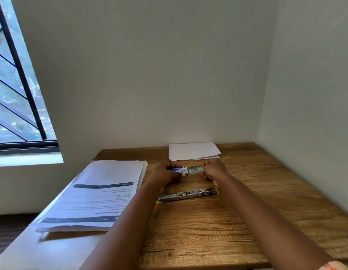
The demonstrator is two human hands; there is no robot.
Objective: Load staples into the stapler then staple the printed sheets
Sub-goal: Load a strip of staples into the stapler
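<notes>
My left hand grips the blue-and-white sleeve of a small staple box above the wooden table. My right hand holds the box's inner tray, pulled partly out, with silver staple strips showing in it. The stapler, metal with yellow ends, lies swung fully open and flat on the table just in front of my hands. A stack of printed sheets lies at the left, hanging over the table's left edge.
A second stack of blank white sheets lies at the back of the table against the wall. Walls close in behind and on the right. A barred window is at the left.
</notes>
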